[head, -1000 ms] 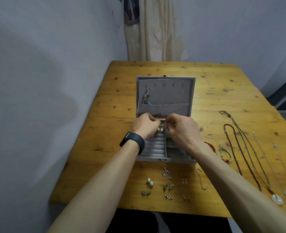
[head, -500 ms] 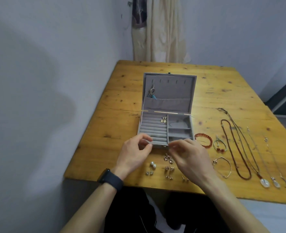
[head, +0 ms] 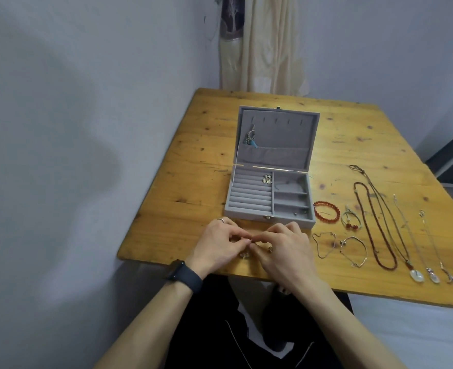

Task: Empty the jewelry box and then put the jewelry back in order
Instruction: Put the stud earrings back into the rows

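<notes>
In front of the jewelry box (head: 249,217), the left hand (head: 220,246) and right hand (head: 284,249) meet fingertip to fingertip, their fingers curled and seemingly pinching a small earring (head: 250,238) above the loose earrings (head: 244,255) on the surface (head: 193,161). Refilling looks barely begun: one pair (head: 267,179) sits in the box's rolls, and necklaces (head: 379,209) wait to its right. The next move calls for a careful carry into the rolls. Half a second earlier the hands were apart.
</notes>
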The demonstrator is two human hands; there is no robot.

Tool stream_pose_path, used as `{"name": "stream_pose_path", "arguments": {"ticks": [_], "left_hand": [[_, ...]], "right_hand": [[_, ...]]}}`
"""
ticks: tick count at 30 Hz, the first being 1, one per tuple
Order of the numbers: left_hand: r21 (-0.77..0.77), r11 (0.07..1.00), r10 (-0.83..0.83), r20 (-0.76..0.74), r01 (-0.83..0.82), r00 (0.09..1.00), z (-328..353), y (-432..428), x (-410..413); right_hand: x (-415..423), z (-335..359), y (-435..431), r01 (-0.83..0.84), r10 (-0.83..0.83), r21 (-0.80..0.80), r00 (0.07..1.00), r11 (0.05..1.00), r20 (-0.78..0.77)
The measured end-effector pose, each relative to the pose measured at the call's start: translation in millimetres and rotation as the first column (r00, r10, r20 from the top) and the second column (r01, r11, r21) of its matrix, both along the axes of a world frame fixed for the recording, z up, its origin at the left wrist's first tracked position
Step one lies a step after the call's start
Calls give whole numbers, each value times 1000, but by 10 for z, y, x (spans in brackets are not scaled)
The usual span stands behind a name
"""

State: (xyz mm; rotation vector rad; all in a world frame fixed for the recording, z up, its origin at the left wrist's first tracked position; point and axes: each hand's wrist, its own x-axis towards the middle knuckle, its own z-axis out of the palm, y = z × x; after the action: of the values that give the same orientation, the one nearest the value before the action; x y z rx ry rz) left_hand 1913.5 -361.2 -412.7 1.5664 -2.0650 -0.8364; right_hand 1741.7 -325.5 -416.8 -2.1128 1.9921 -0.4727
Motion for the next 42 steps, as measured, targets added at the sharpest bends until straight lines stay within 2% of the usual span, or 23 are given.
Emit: {"name": "stream_pose_path", "arguments": {"ticks": [5,8,10,14,17,21,32,42], "left_hand": [[13,1000,3,15,-3,1000,-6,-49,14],[63,998,25,-76,-20,997,18,-61,49],[94,995,44,-119,-32,992,37,-87,67],[94,994,76,-243,-54,967,115,-162,72],[38,997,80,-310,-72,947,236,-292,40],[-69,992,88,-265,-110,960,302,-587,-64],[-86,992,92,-59,-97,994,66,-1160,-470],[-81,994,74,-54,-79,996,46,-1221,-499]], "right_hand": [[18,9,-36,-10,10,24,1000,1000,-11],[-6,-22,-46,-1,2,-18,999,1000,37],[-29,-23,-49,8,-2,-58,995,998,104],[-108,25,-102,58,-25,-82,934,995,358],[-199,72,-216,95,-37,-112,899,989,437],[-329,141,-440,117,-50,-138,910,984,411],[-439,65,-1091,144,-96,-115,933,983,348],[-395,114,-1254,129,-117,-31,960,991,255]]}}
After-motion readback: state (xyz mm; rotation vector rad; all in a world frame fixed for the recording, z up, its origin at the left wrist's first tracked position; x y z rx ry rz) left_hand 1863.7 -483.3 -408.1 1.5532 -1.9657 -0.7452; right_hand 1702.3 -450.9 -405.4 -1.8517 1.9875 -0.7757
